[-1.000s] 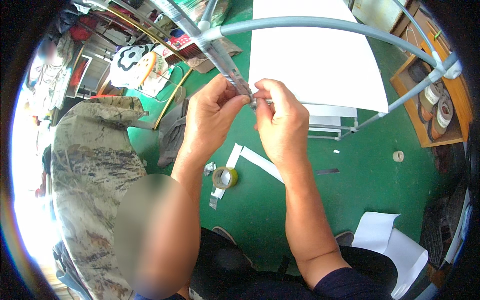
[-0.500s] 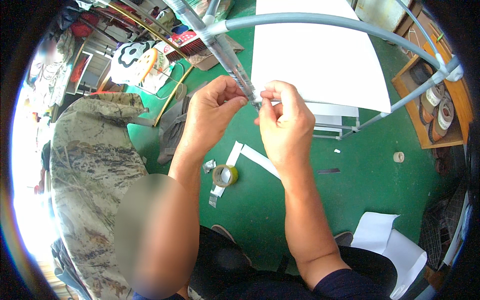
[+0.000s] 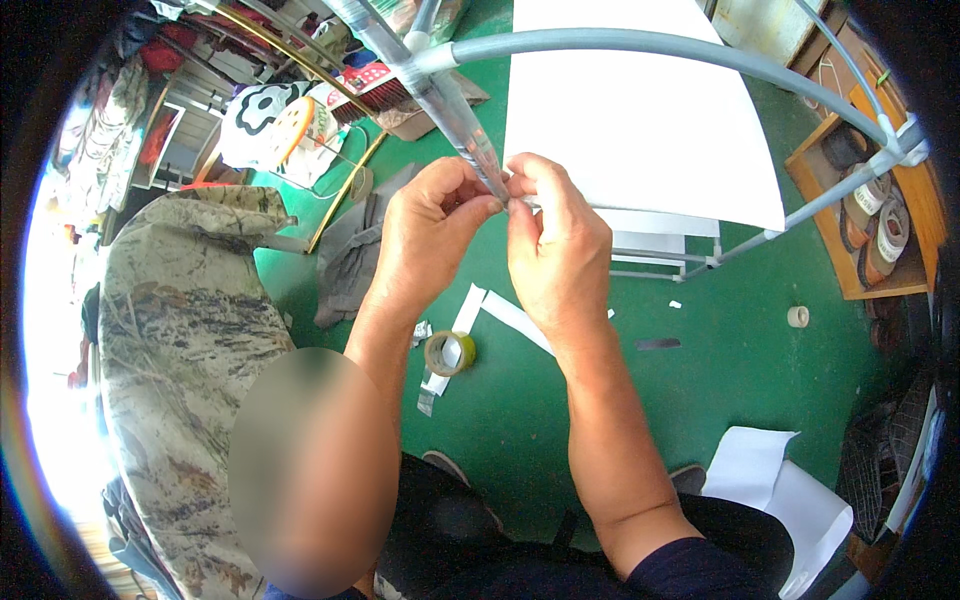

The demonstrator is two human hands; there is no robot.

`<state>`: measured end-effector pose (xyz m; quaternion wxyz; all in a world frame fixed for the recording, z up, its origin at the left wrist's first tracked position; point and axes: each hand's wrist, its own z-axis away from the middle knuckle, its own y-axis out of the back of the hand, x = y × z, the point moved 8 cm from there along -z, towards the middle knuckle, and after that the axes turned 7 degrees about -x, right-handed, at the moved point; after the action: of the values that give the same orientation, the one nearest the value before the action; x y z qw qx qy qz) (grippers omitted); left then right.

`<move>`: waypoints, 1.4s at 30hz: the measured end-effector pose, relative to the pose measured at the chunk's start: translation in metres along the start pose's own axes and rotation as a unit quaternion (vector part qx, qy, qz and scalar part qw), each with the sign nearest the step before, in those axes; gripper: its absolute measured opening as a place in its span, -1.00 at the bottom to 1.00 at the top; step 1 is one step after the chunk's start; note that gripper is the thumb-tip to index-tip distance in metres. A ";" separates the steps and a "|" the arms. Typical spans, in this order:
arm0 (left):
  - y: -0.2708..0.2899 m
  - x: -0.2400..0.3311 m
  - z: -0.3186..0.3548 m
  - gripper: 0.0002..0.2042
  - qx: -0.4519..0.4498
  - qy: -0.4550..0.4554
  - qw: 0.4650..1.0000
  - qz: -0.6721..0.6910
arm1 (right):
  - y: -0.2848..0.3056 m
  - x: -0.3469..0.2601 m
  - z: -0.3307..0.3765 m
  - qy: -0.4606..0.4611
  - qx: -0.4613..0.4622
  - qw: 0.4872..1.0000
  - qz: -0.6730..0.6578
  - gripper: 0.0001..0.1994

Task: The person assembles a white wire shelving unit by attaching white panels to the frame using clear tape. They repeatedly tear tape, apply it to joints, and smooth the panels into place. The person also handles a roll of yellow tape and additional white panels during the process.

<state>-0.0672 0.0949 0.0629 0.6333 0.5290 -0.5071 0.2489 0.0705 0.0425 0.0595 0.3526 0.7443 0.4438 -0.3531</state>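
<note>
A grey tube [image 3: 448, 110] with shiny clear tape on it slants down through the top middle to my fingers. A large white sheet [image 3: 640, 120] lies against it, its near left corner at my fingertips. My left hand [image 3: 430, 225] is closed around the tube's near part, thumb in front and fingers partly hidden behind. My right hand [image 3: 562, 245] is pinched at the sheet's corner, right against the tube. The two thumbs nearly touch. Whether a bit of tape is between the fingertips is too small to tell.
A curved grey tube [image 3: 620, 40] joins the frame overhead. On the green floor [image 3: 540, 430] lie a tape roll [image 3: 450, 352], white strips [image 3: 515, 322] and crumpled white paper [image 3: 780, 480]. A camouflage-covered seat [image 3: 190, 300] stands left; a wooden shoe rack [image 3: 860, 220] stands right.
My right hand has shifted slightly left and up, closer to my left hand. My left hand has moved a little to the right along the tube.
</note>
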 end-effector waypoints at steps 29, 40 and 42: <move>0.030 0.073 0.006 -0.73 0.092 -0.163 0.966 0.177 | 0.014 -0.046 -0.031 0.050 0.044 0.991 -0.115 -0.60; 0.021 0.076 0.001 -0.80 0.045 -0.115 0.972 0.201 | 0.016 -0.056 -0.038 0.086 0.048 0.984 -0.150 -0.75; 0.021 0.078 0.002 -0.80 0.044 -0.115 0.975 0.187 | 0.014 -0.055 -0.037 0.074 0.046 0.981 -0.172 -0.75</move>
<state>-0.0574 0.0824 0.1417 0.4894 0.4773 -0.6549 0.3221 0.0718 0.0457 0.1270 0.2182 0.6965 0.5731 -0.3727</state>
